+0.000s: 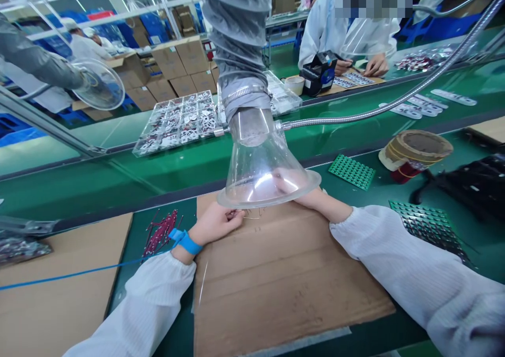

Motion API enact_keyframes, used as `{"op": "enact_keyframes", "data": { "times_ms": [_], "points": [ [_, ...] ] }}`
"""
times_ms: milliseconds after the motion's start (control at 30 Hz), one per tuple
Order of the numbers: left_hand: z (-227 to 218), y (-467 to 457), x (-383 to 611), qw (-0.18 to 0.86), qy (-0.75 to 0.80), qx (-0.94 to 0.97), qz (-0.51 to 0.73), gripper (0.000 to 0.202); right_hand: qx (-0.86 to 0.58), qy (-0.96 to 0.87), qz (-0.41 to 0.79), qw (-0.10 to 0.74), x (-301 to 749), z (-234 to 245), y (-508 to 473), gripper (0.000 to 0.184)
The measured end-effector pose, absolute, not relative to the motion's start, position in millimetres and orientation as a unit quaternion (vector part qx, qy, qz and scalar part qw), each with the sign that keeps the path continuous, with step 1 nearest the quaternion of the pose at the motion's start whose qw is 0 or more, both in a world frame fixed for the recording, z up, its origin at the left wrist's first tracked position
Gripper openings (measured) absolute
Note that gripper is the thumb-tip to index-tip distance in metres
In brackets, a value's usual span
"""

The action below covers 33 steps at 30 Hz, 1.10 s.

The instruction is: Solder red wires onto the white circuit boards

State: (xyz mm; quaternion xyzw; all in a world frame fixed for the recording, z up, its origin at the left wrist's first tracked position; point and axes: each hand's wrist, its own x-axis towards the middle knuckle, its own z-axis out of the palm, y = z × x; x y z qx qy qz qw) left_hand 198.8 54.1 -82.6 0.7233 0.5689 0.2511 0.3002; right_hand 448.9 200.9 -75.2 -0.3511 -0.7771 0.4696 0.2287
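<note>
Two bare hands in white sleeves (pixel 366 236) worked over a sheet of cardboard (pixel 295 273) on a green counter (pixel 134 233). The left hand (pixel 216 221), with a blue strap (pixel 185 241) at its wrist, rested near the sheet's far left corner. Its fingers were curled, beside a thin, pale strand (pixel 253 218) lying over the cardboard; whether they gripped the strand could not be told. The right hand (pixel 292 184) was partly seen through a clear hood (pixel 256 175), and glare hid the state of its fingers.

The hood hung from a grey hose (pixel 242 41) above the sheet's far edge. To the left of the left hand lay a bundle of red wires (pixel 162 233). Right of the right hand were a green board (pixel 352 171), a brown roll (pixel 418 145) and, nearer, a second board (pixel 428 222). Across the way, a co-worker (pixel 321 38) in white bent over small flat parts (pixel 357 79); to their left, a tray (pixel 138 150) held many small pieces.
</note>
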Motion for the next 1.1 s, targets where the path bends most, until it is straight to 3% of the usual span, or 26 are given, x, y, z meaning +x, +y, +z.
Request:
{"op": "enact_keyframes", "data": {
  "times_ms": [633,1100],
  "points": [
    [-82,55,200,0.254,0.562,0.768,0.172,0.043,-0.362,-0.812,0.415,0.193,450,-58,195,0.027],
    [-84,55,200,0.265,0.557,0.758,0.212,0.043,-0.344,-0.834,0.386,0.193,450,-70,200,0.032]
  ]
}}
